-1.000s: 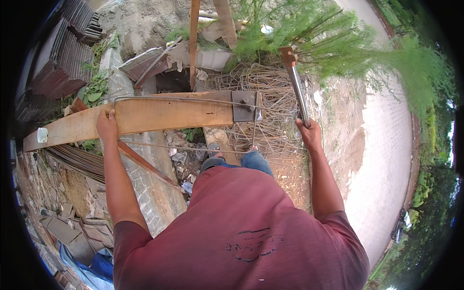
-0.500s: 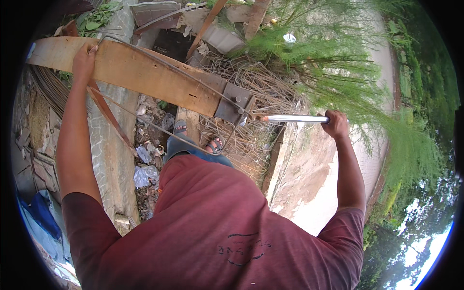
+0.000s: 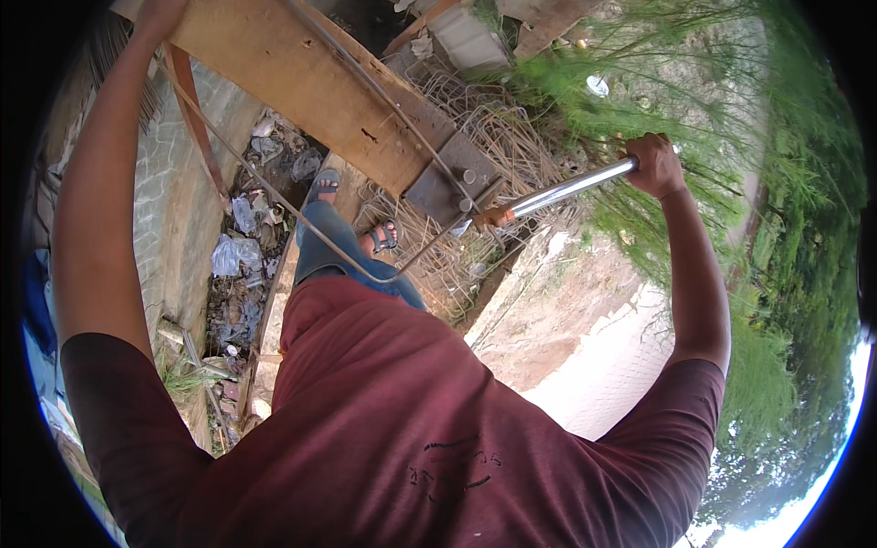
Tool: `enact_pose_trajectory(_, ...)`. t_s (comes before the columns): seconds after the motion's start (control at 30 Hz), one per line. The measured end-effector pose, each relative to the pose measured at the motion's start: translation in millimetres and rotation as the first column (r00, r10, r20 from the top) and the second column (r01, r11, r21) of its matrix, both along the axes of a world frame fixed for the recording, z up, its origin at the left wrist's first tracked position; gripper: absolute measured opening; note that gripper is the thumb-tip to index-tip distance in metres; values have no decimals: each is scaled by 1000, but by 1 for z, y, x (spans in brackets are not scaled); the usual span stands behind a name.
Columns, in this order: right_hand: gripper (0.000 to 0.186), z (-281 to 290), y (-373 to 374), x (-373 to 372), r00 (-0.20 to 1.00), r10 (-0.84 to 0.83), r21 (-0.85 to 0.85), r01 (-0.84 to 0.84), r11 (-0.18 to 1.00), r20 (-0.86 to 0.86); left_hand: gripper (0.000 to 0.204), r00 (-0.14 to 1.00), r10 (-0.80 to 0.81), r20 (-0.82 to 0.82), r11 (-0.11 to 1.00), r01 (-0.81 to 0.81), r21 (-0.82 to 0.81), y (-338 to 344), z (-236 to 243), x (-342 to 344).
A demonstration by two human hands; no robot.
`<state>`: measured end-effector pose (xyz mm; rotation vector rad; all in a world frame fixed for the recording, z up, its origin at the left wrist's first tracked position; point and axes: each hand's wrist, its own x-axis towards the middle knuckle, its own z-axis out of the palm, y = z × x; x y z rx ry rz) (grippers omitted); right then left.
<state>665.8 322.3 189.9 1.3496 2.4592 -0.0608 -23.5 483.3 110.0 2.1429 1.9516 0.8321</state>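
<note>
A long wooden board (image 3: 274,68) slants across the upper left, with a dark metal plate (image 3: 438,190) carrying round pins at its near right end. A thin bent steel rod (image 3: 301,219) runs along the board, past the pins and back below in a loop. My left hand (image 3: 161,16) is closed on the rod's far left part, over the board; the frame's edge cuts off some fingers. My right hand (image 3: 656,164) is wrapped round the outer end of a silver bending bar (image 3: 571,189). The bar's orange-brown head (image 3: 493,217) sits against the rod beside the plate.
Tangled bent steel rods (image 3: 493,128) lie around the plate. My sandalled feet (image 3: 382,237) stand below the board, beside a gap littered with plastic bags (image 3: 236,256). Feathery green branches (image 3: 639,73) hang near my right hand, above a low wall (image 3: 539,338).
My right hand has swung the bar's outer end farther away, tilting it up. The view has shifted, so the board and my left hand appear higher and farther left.
</note>
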Motion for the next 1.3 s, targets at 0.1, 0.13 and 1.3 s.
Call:
enact_pose_trajectory(0.1, 12, -6, 12, -7, 1000, 1, -53, -2, 999, -26, 33, 1000, 4, -24, 1000, -4, -6, 1, -3, -5)
enact_pose_trajectory(0.13, 11, -8, 9, -6, 999, -36, -64, 35, 997, -22, 34, 999, -2, -33, 1000, 1, -5, 1, -3, -5)
enact_pose_trajectory(1.3, 15, -48, -366, -278, -255, -951, 64, 961, -269, -173, 29, 975, -58, -216, 998, 54, -26, -3, -6, -12)
